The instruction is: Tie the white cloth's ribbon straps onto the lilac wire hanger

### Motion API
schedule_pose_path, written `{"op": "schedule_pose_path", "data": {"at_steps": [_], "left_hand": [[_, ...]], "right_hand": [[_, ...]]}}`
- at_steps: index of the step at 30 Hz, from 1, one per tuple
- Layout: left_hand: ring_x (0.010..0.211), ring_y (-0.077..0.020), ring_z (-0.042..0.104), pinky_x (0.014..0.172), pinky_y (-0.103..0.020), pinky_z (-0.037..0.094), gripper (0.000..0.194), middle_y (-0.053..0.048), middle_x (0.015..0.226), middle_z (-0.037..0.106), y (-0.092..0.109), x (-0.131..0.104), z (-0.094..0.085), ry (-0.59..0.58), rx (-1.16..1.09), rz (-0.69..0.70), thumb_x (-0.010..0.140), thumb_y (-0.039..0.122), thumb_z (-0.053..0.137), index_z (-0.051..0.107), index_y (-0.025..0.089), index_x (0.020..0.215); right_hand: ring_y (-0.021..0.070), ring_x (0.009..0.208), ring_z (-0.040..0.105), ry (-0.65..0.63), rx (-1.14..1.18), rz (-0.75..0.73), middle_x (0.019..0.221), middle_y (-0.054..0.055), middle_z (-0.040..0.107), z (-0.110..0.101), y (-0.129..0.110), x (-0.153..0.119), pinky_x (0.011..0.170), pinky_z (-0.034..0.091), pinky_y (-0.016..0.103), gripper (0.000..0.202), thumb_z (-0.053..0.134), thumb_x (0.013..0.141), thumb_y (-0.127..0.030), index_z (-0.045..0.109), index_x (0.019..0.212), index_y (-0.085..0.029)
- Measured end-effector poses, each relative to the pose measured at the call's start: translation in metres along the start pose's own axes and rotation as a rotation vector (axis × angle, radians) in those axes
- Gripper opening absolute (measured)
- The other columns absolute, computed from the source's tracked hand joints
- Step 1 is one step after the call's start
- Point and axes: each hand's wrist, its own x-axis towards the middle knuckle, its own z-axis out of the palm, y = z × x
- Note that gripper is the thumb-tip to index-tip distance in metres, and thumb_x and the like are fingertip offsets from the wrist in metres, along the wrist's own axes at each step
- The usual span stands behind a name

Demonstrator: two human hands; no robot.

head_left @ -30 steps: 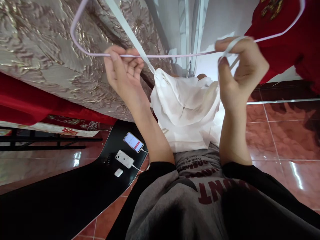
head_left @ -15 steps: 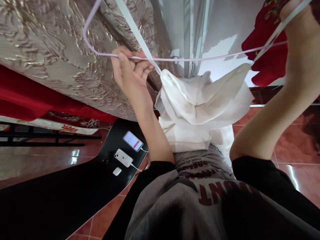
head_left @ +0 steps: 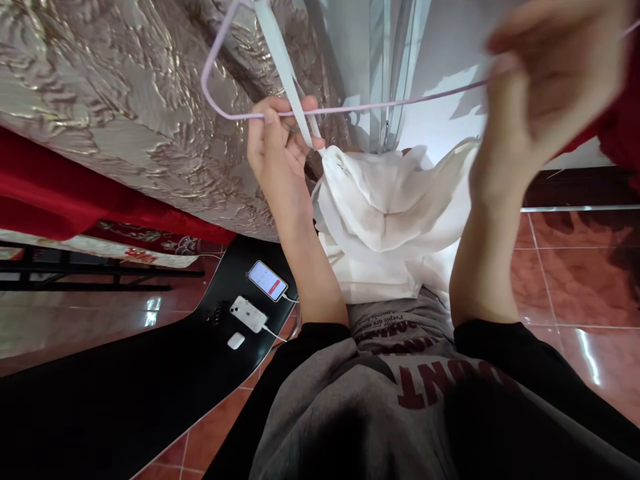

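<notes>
A pale lilac clothes hanger (head_left: 360, 107) stretches across the upper view. My left hand (head_left: 283, 143) is closed on its lower bar near the left corner, thumb in front. A white strap (head_left: 285, 67) hangs over the hanger and passes by the left fingers to a sheer white garment (head_left: 390, 207), which drapes down in front of my body. My right hand (head_left: 555, 93), blurred, is raised in front of the hanger's right part. Its thumb and fingers look apart, with nothing visible between them. The garment's right edge runs behind my right wrist.
Beige embossed fabric (head_left: 125, 120) and red cloth (head_left: 75, 193) hang at left. Two phones (head_left: 267, 280) with cables and a small white case (head_left: 235, 341) lie on a black bench (head_left: 150, 387). More red fabric (head_left: 620, 140) is at right, above red floor tiles (head_left: 590, 280).
My right hand has come down and leftward from the upper right corner, away from the right strap. The left hand and the hanger's left end have shifted slightly right.
</notes>
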Motion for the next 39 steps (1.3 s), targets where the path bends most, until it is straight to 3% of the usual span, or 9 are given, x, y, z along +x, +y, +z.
{"op": "schedule_pose_path", "data": {"at_steps": [5, 9, 14, 20, 24, 28, 32, 36, 39], "left_hand": [[0.069, -0.0134, 0.07, 0.075, -0.028, 0.059, 0.039, -0.007, 0.101, 0.081, 0.002, -0.002, -0.022, -0.062, 0.084, -0.081, 0.117, 0.027, 0.04, 0.075, 0.018, 0.103], [0.065, -0.0147, 0.069, 0.07, -0.028, 0.059, 0.047, -0.007, 0.075, 0.074, 0.021, -0.008, -0.038, -0.144, 0.243, -0.004, 0.113, 0.041, 0.054, 0.078, 0.014, 0.083], [0.07, -0.0162, 0.073, 0.059, -0.024, 0.053, 0.049, -0.01, 0.076, 0.076, 0.05, -0.02, -0.042, -0.225, 0.313, 0.004, 0.109, 0.052, 0.061, 0.083, 0.012, 0.089], [0.097, -0.0253, 0.077, 0.085, -0.034, 0.065, 0.047, -0.012, 0.1, 0.081, 0.058, -0.023, -0.053, -0.408, 0.298, 0.007, 0.103, 0.059, 0.066, 0.084, 0.017, 0.109], [0.098, -0.0172, 0.076, 0.078, -0.025, 0.063, 0.069, -0.009, 0.106, 0.076, 0.069, -0.011, -0.035, -0.418, 0.008, -0.141, 0.12, 0.045, 0.019, 0.077, 0.009, 0.116], [0.135, -0.0205, 0.067, 0.102, -0.032, 0.063, 0.091, -0.01, 0.137, 0.069, 0.081, 0.007, -0.014, -0.254, -0.368, -0.148, 0.109, 0.061, -0.015, 0.049, 0.013, 0.152], [0.159, -0.0197, 0.042, 0.136, -0.035, 0.026, 0.075, -0.007, 0.163, 0.052, 0.072, 0.013, -0.02, 0.129, -0.323, 0.038, 0.114, 0.057, -0.004, 0.043, 0.013, 0.151], [0.124, -0.0082, 0.069, 0.096, -0.015, 0.058, 0.041, -0.002, 0.163, 0.051, 0.047, 0.006, -0.038, 0.21, -0.162, 0.057, 0.118, 0.031, 0.019, 0.056, 0.019, 0.129], [0.079, -0.007, 0.07, 0.053, -0.015, 0.05, 0.036, -0.008, 0.136, 0.071, 0.035, 0.0, -0.037, 0.076, -0.065, -0.106, 0.118, 0.026, 0.031, 0.064, 0.015, 0.124]], "right_hand": [[0.025, 0.116, 0.065, -0.258, -0.214, -0.072, 0.114, 0.001, 0.074, 0.013, 0.009, -0.013, 0.132, 0.031, 0.064, 0.03, 0.066, 0.096, -0.057, 0.07, 0.118, -0.036], [0.0232, 0.112, 0.062, -0.08, -0.204, -0.092, 0.104, 0.003, 0.072, 0.01, 0.013, -0.024, 0.135, 0.025, 0.06, 0.03, 0.055, 0.102, -0.058, 0.072, 0.11, -0.035], [0.0218, 0.113, 0.064, -0.043, -0.211, -0.109, 0.104, 0.001, 0.074, 0.008, 0.003, -0.032, 0.135, 0.028, 0.055, 0.028, 0.053, 0.104, -0.055, 0.072, 0.112, -0.037], [0.0223, 0.116, 0.063, -0.07, -0.213, -0.06, 0.109, 0.001, 0.074, 0.01, -0.002, -0.033, 0.138, 0.022, 0.057, 0.032, 0.052, 0.103, -0.058, 0.072, 0.113, -0.036], [0.0235, 0.118, 0.064, -0.051, -0.228, -0.047, 0.11, 0.002, 0.074, 0.014, -0.002, -0.035, 0.14, 0.022, 0.058, 0.036, 0.048, 0.103, -0.063, 0.071, 0.113, -0.037], [0.0269, 0.122, 0.064, -0.083, -0.203, -0.02, 0.112, 0.001, 0.074, 0.014, -0.001, -0.035, 0.139, 0.023, 0.062, 0.038, 0.051, 0.098, -0.067, 0.072, 0.113, -0.039], [0.0279, 0.124, 0.064, -0.104, -0.209, -0.008, 0.114, 0.002, 0.074, 0.012, 0.0, -0.033, 0.139, 0.024, 0.062, 0.039, 0.053, 0.097, -0.069, 0.072, 0.114, -0.04], [0.0271, 0.125, 0.064, -0.103, -0.185, -0.02, 0.114, 0.001, 0.075, 0.013, 0.001, -0.034, 0.14, 0.023, 0.061, 0.036, 0.054, 0.097, -0.066, 0.072, 0.113, -0.04], [0.0264, 0.126, 0.064, -0.117, -0.208, -0.013, 0.118, 0.0, 0.075, 0.017, -0.003, -0.035, 0.14, 0.024, 0.06, 0.036, 0.055, 0.097, -0.067, 0.072, 0.116, -0.041]]}}
